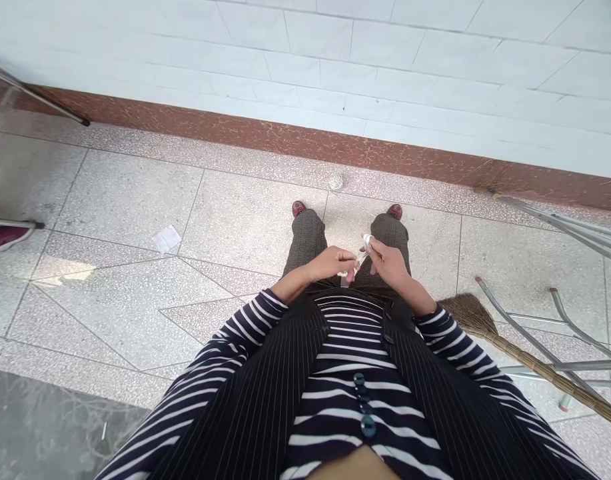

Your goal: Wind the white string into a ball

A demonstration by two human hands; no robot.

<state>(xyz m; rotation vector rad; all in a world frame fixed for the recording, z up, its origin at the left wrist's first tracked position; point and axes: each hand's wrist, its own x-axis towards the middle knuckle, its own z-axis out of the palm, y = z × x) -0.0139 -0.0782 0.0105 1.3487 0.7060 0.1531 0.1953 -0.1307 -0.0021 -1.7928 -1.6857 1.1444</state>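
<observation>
- The step in hand seems to be working white yarn between the fingers; the next move likely calls for slack from the ball on the floor.
- The left hand is curled nearly closed, apparently pinching yarn.
- The right hand, half-curled, has yarn around a finger.
- Hands nearly meet over the legs, forearms angled inward.

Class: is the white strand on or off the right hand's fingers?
On: the white strand lies across a finger of the right hand. Whether it circles fully, I cannot tell.
</observation>
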